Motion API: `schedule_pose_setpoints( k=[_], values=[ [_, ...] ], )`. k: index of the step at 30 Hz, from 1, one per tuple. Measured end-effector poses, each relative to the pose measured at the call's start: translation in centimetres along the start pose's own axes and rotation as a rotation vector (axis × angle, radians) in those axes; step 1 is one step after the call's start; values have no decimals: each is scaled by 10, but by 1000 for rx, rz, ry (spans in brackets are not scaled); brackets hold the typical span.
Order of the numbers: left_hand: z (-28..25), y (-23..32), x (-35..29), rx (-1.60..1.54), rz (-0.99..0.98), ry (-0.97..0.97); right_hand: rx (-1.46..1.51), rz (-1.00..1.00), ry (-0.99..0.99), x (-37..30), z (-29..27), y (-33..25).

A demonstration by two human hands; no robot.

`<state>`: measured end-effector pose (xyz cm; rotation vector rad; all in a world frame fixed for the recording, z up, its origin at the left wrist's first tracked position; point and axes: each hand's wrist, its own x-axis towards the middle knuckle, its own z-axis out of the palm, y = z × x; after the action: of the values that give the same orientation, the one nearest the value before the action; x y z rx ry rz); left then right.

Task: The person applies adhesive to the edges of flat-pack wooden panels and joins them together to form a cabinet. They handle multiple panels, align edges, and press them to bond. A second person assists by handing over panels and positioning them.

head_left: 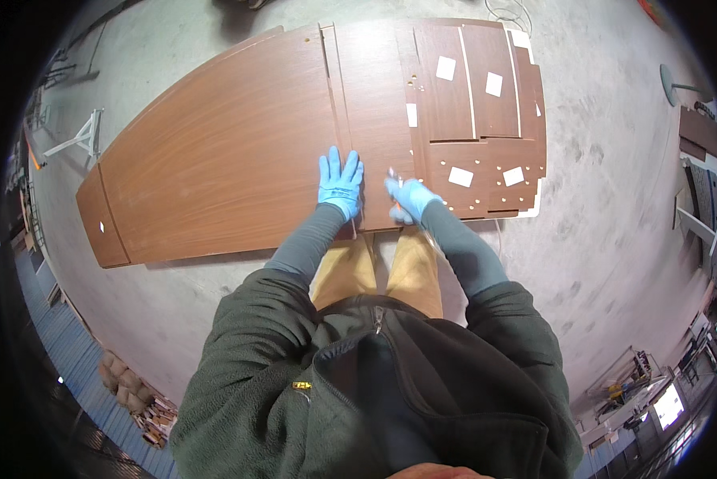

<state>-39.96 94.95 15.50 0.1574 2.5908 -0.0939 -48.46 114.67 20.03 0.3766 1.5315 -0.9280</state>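
Note:
My left hand [341, 182], in a blue glove, lies flat with fingers spread on a large brown wood-grain panel [230, 152], beside a seam between boards. To its right, my right hand [412, 198], also gloved in blue, is closed around a small tool [398, 207] with some orange on it. A pale, blurred tip seems to stick out past the fingers, and the glove hides most of the tool, so its kind cannot be made out. This hand is over a narrower brown board [378, 104], close to the near edge.
Brown boards with white labels [460, 176] and several small holes are at the right of the panel. A white metal stand [83, 136] is at the far left on the concrete floor [190, 319]. Stacked goods [125, 382] stand at the lower left, racks and boards [702, 199] at the right.

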Motion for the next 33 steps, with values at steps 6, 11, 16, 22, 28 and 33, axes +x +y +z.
schedule_pose_setpoints(
  k=[6,11,16,22,28,33],
  values=[
    [8,-4,-5,-13,14,19,342,-389,93,-3,-5,-76],
    [-9,-22,-25,-137,76,110,124,-173,-151,-55,28,22],
    [-11,-71,-79,-212,86,286,273,138,-32,-109,47,202],
    [38,-107,-173,-150,146,246,90,329,320,-139,65,354],
    [76,-111,-242,-140,119,70,55,289,375,-169,108,360],
    [92,-102,-263,-282,-88,-131,77,216,351,-164,121,329]
  ],
)
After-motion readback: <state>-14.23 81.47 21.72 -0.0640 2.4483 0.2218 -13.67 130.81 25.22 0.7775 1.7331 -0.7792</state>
